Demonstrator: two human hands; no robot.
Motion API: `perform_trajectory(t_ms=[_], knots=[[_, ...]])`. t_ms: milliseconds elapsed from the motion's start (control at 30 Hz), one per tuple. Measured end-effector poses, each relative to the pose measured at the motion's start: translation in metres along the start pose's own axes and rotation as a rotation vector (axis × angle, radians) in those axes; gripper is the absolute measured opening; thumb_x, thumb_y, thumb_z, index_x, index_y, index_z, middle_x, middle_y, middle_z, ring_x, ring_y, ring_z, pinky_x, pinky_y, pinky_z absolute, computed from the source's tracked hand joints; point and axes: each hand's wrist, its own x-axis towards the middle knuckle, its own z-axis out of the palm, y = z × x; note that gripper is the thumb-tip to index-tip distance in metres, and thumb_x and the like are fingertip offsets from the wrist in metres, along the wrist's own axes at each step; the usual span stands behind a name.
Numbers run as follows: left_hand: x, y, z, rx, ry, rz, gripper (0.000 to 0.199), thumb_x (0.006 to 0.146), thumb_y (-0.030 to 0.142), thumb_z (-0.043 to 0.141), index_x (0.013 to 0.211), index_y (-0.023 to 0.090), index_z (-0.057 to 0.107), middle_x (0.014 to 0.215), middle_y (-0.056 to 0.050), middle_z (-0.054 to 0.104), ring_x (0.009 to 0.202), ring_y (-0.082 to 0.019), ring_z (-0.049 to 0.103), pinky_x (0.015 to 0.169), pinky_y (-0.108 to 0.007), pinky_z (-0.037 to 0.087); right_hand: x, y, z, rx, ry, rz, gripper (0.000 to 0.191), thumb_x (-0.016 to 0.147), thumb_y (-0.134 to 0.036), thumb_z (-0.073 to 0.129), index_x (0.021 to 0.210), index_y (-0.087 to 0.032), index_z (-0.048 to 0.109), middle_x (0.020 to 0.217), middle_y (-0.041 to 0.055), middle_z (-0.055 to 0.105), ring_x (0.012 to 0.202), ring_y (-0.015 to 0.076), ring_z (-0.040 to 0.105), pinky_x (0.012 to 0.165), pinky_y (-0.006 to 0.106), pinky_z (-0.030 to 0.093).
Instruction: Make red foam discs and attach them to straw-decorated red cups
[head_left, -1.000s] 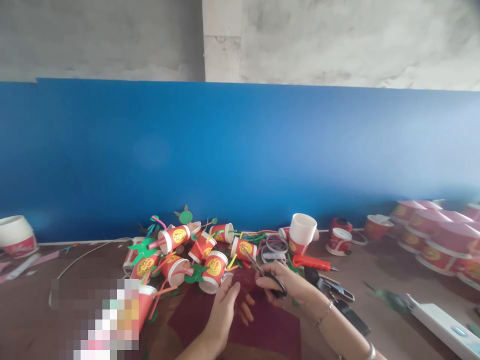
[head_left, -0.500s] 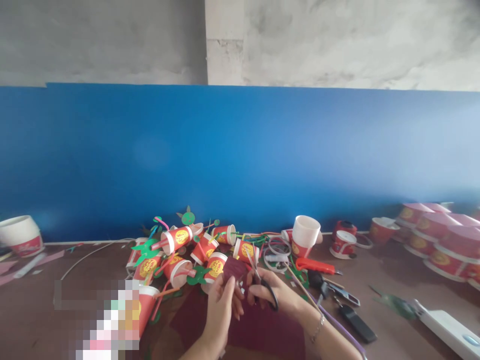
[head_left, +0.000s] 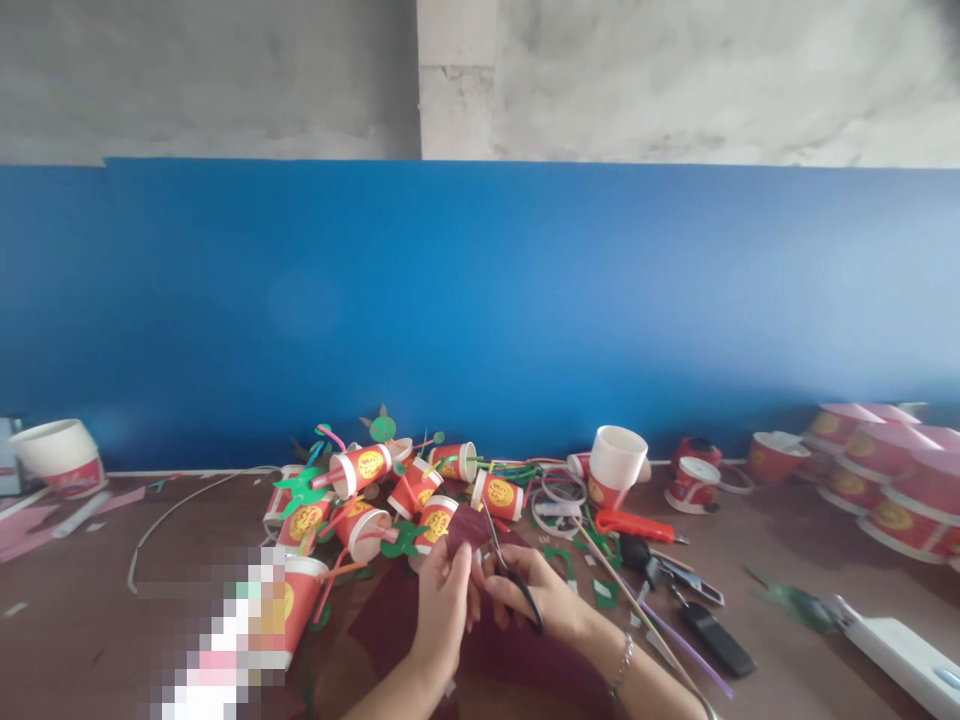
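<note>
Between thumb and fingers, my left hand (head_left: 442, 605) pinches a small maroon piece of paper (head_left: 466, 528) at the bottom centre. My right hand (head_left: 536, 590) grips a pair of scissors (head_left: 499, 550) with black handles. The blades point up and away, right beside the small paper. Whether they touch its edge I cannot tell. Beneath both hands lies a larger maroon sheet (head_left: 386, 620) on the brown table. Just beyond the hands is a pile of red paper cups (head_left: 360, 470) with straws and green paper cut-outs.
A white cup (head_left: 619, 455) stands upright in a red one behind my right hand. Right of it lie an orange box cutter (head_left: 637, 526), keys with a black fob (head_left: 716, 640) and a white glue gun (head_left: 892, 640). Stacked pink-topped cups (head_left: 900, 480) fill the far right. A blue panel (head_left: 480, 300) borders the back.
The scissors and my right hand have moved left, closer to my left hand, and the blades look nearer together. The camera view has shifted slightly.
</note>
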Motion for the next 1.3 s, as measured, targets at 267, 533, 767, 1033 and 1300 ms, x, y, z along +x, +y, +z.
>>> perform_trajectory(t_ms=[267, 533, 767, 1033, 1300], knots=[[0.002, -0.004, -0.002, 0.007, -0.025, 0.003, 0.043, 0.074, 0.060, 0.058, 0.065, 0.020, 0.044, 0.034, 0.009, 0.041, 0.027, -0.006, 0.032, 0.029, -0.015, 0.021, 0.002, 0.007, 0.003, 0.025, 0.028, -0.027, 0.045, 0.076, -0.059, 0.061, 0.072, -0.016, 0.050, 0.052, -0.0018, 0.057, 0.040, 0.0064, 0.046, 0.038, 0.016, 0.030], [0.003, -0.006, -0.002, -0.122, 0.004, -0.047, 0.042, 0.072, 0.055, 0.066, 0.064, 0.019, 0.045, 0.047, 0.008, 0.043, 0.042, -0.006, 0.040, 0.040, -0.017, 0.032, 0.004, 0.011, 0.011, 0.029, 0.049, -0.044, 0.049, 0.073, -0.063, 0.061, 0.071, -0.015, 0.052, 0.047, -0.0043, 0.052, 0.036, 0.0062, 0.043, 0.037, 0.017, 0.029], [0.005, -0.002, -0.003, -0.124, 0.020, -0.068, 0.041, 0.069, 0.049, 0.070, 0.060, 0.019, 0.044, 0.051, 0.007, 0.043, 0.050, -0.009, 0.041, 0.048, -0.020, 0.035, 0.004, 0.013, 0.012, 0.060, 0.041, -0.057, 0.048, 0.073, -0.062, 0.062, 0.071, -0.016, 0.050, 0.045, -0.0052, 0.050, 0.035, 0.0056, 0.043, 0.036, 0.017, 0.027], [0.006, 0.006, -0.003, -0.088, -0.023, -0.075, 0.039, 0.069, 0.047, 0.069, 0.060, 0.019, 0.044, 0.049, 0.007, 0.042, 0.048, -0.008, 0.039, 0.046, -0.020, 0.031, 0.002, 0.012, 0.010, 0.068, 0.028, -0.051, 0.046, 0.075, -0.060, 0.061, 0.071, -0.015, 0.051, 0.044, -0.0046, 0.052, 0.035, 0.0049, 0.040, 0.036, 0.017, 0.025], [0.008, 0.003, -0.006, -0.083, -0.088, -0.099, 0.042, 0.067, 0.051, 0.070, 0.060, 0.018, 0.044, 0.048, 0.007, 0.041, 0.046, -0.007, 0.037, 0.045, -0.019, 0.027, 0.000, 0.010, 0.006, 0.082, 0.016, -0.028, 0.044, 0.074, -0.058, 0.062, 0.074, -0.014, 0.055, 0.044, -0.0050, 0.053, 0.035, 0.0051, 0.040, 0.037, 0.017, 0.024]])
